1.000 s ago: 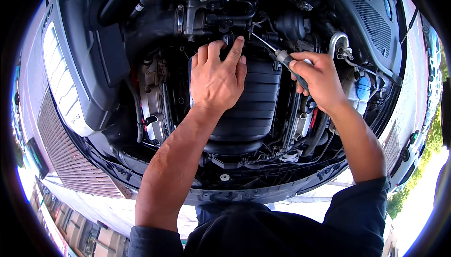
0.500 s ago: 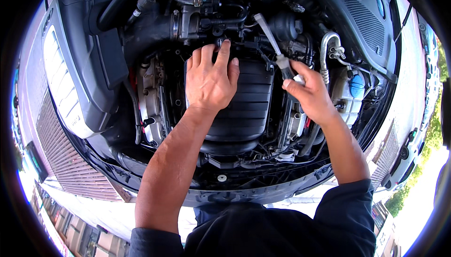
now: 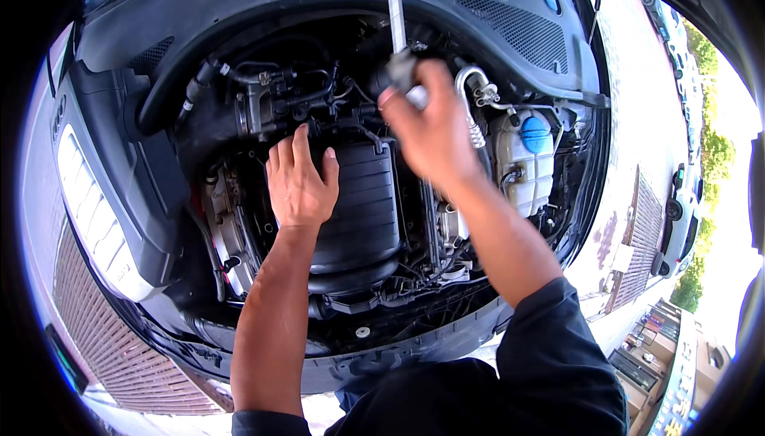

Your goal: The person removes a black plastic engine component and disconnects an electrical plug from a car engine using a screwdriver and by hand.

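Observation:
My left hand [image 3: 301, 189] lies over the left rear part of the black ribbed engine top [image 3: 362, 217], fingers stretched forward. Its index fingertip reaches the dark pipes and fittings [image 3: 299, 105] just behind. Raised above the rear right of the engine, my right hand [image 3: 437, 133] is smeared by motion. In its closed fingers is a tool with a long, flat pale-grey shaft [image 3: 396, 17] pointing up and away; a greyish, darker part sits at the fingers. The end inside the hand is hidden, and I cannot tell the tool's kind.
A whitish reservoir with a blue cap [image 3: 536, 135] stands right of the engine, beside a curved silver pipe [image 3: 470, 77]. At the left is a large dark housing with a pale panel [image 3: 92, 197]. The front body edge [image 3: 374, 366] runs across nearest me.
The view has shifted, so the engine sits lower and further left. My right hand has lifted the tool up and away, its shaft now nearly vertical. My left hand stays by the same fittings.

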`<action>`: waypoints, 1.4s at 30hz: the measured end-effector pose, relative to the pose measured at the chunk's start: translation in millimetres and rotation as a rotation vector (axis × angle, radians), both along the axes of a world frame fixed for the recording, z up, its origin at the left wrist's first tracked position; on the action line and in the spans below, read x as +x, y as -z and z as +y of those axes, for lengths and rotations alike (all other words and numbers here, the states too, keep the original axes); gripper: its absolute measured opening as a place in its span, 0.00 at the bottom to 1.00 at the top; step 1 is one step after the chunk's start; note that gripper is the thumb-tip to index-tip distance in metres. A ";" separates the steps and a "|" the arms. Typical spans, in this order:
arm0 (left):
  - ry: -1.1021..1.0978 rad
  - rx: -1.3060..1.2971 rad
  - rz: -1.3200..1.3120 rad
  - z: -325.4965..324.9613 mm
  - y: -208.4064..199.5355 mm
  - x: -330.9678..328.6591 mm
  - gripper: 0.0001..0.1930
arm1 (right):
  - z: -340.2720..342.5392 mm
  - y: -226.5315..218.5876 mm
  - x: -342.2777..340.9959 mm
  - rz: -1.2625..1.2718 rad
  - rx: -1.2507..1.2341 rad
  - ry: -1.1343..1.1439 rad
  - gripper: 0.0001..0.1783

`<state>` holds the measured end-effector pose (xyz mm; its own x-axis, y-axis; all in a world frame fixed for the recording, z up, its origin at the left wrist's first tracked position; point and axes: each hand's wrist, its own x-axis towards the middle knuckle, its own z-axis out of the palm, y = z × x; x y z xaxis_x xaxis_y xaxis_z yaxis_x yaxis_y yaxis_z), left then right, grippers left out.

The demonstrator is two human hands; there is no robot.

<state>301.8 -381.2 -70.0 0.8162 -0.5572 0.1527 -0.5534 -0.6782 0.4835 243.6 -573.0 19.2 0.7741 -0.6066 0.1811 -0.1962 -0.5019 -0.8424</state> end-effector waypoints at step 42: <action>0.011 -0.069 -0.057 4.5 3.3 1.7 0.15 | -27.7 96.9 59.7 0.355 -0.472 -0.567 0.25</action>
